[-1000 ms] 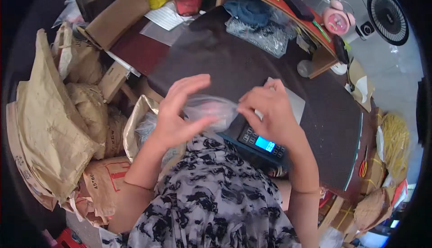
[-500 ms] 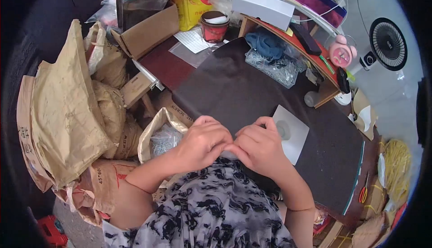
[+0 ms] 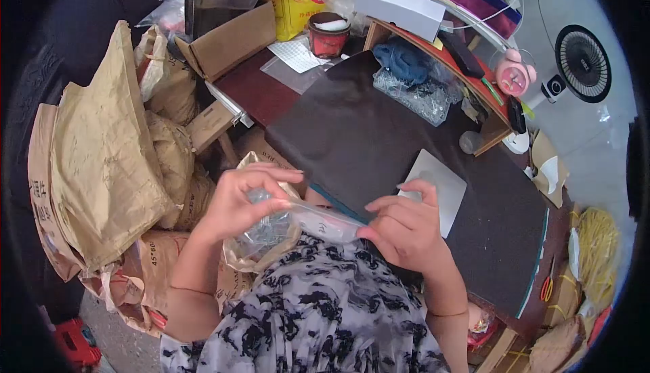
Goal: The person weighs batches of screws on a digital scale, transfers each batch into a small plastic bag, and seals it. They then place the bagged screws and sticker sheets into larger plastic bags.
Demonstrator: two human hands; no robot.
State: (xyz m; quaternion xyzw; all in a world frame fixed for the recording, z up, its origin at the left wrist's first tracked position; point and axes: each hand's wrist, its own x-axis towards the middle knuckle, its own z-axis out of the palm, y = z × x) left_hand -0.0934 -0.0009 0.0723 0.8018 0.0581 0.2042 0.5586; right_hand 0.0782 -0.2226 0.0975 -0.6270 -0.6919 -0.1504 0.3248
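A small clear plastic bag (image 3: 325,226) with dark print on it stretches between my two hands, in front of my patterned top. My left hand (image 3: 247,200) pinches its left end between thumb and fingers. The right end is gripped by my right hand (image 3: 405,227), with the thumb at the bag's corner and the other fingers curled. Below my left hand stands an open paper sack (image 3: 238,259) with a clear liner and many metal screws (image 3: 268,229) inside. What the small bag contains, if anything, I cannot make out.
A dark mat (image 3: 338,129) covers the table, with a white square plate (image 3: 440,187) on it. A bag of screws (image 3: 414,95) lies by the wooden shelf (image 3: 494,139). Brown sacks (image 3: 101,156) crowd the left. Red-handled scissors (image 3: 546,289) lie right; a fan (image 3: 583,65) stands behind.
My hands were close together at the bag's edge; now they are apart, with the bag stretched between them. My left hand has moved left, over the sack. The view has shifted slightly.
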